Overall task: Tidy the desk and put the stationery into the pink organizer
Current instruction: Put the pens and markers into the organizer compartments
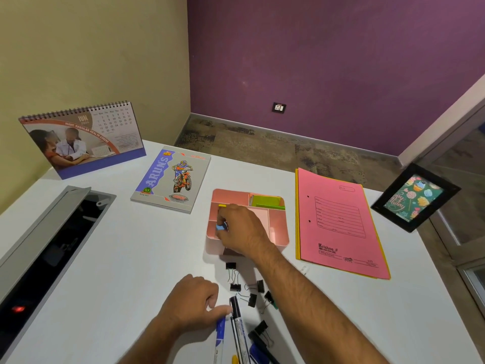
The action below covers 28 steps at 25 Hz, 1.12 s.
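Right hand (240, 228) pinches blue-capped highlighter (220, 227) over pink organizer (278, 227) to drop it, while left hand (191, 303) grips blue marker (220, 334).

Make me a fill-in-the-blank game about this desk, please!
1. The right hand is reaching into the ____ organizer.
2. The left hand rests on a marker with a ____ body.
3. The loose binder clips on the desk are ____ in colour.
4. The notebook cover shows a rider on a ____.

Missing words: pink; blue; black; motorbike
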Each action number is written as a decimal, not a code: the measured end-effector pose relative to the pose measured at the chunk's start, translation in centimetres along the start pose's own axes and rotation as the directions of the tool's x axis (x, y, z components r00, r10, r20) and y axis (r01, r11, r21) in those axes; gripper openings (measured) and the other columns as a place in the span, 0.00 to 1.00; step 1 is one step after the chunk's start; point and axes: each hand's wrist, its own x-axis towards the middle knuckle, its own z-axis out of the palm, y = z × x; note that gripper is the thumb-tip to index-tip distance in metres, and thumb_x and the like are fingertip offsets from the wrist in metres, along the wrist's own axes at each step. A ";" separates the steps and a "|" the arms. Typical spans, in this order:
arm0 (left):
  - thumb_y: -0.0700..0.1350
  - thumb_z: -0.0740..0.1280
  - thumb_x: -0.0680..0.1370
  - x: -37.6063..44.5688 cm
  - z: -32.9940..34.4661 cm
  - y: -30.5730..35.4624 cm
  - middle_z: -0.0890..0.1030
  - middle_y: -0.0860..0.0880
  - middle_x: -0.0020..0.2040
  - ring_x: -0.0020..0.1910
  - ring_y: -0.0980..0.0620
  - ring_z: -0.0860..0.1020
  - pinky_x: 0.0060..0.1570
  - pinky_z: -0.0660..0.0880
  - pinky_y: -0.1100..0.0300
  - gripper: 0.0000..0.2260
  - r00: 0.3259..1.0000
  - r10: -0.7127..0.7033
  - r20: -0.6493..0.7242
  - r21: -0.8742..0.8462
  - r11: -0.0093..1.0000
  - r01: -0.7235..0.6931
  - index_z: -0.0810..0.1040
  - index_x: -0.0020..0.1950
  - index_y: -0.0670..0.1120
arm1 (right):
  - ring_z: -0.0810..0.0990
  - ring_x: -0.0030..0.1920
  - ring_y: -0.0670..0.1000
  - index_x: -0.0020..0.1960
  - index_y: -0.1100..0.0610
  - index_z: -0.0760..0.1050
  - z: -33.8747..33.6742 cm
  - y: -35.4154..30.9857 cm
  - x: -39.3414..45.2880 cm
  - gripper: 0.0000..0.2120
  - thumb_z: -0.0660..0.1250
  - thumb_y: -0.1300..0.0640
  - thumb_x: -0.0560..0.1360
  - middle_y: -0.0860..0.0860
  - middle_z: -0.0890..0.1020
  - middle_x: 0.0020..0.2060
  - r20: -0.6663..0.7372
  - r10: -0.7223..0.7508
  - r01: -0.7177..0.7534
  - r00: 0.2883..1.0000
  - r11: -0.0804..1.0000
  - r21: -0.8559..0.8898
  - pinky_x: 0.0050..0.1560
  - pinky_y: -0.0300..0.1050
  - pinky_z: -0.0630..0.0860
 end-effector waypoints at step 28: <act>0.54 0.73 0.73 -1.3 -4.7 8.0 0.84 0.52 0.34 0.31 0.55 0.77 0.32 0.73 0.64 0.09 0.903 -0.092 -0.421 -0.247 0.969 -0.016 0.83 0.42 0.49 | 0.84 0.37 0.43 0.43 0.51 0.85 -0.8 1.0 -12.0 0.06 0.77 0.55 0.66 0.46 0.85 0.35 -0.059 0.396 -0.258 0.917 0.697 0.669 0.40 0.40 0.83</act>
